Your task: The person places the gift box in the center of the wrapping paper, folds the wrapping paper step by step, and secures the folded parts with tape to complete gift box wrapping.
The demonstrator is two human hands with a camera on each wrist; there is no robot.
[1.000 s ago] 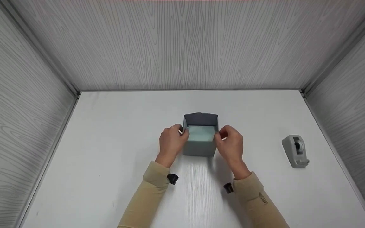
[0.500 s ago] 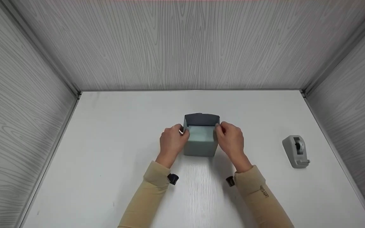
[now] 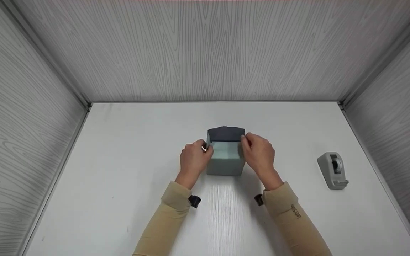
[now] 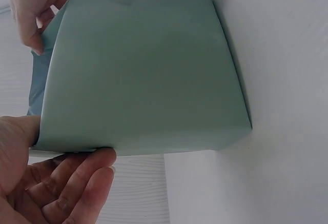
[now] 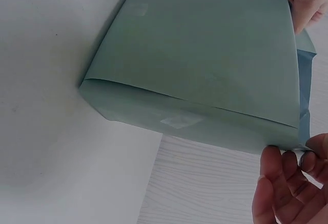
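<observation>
A box wrapped in green paper (image 3: 225, 166) stands on the white table, its paper rising in a dark flap (image 3: 225, 134) at the back. My left hand (image 3: 193, 160) pinches the paper at the upper left edge; in the left wrist view its thumb is inside the rim, its fingers (image 4: 97, 170) outside. My right hand (image 3: 259, 156) pinches the paper at the upper right edge, near the back corner. The right wrist view shows a strip of clear tape (image 5: 182, 120) on the box's right side, below a folded paper seam.
A grey tape dispenser (image 3: 333, 170) with a roll in it stands on the table (image 3: 119, 149) to the right. Wood-grain panels (image 3: 212, 49) enclose the table at the back and both sides.
The right hand has slid back along the box's right edge, away from the front corner, and its grip has shifted. The left hand has stayed at the left edge.
</observation>
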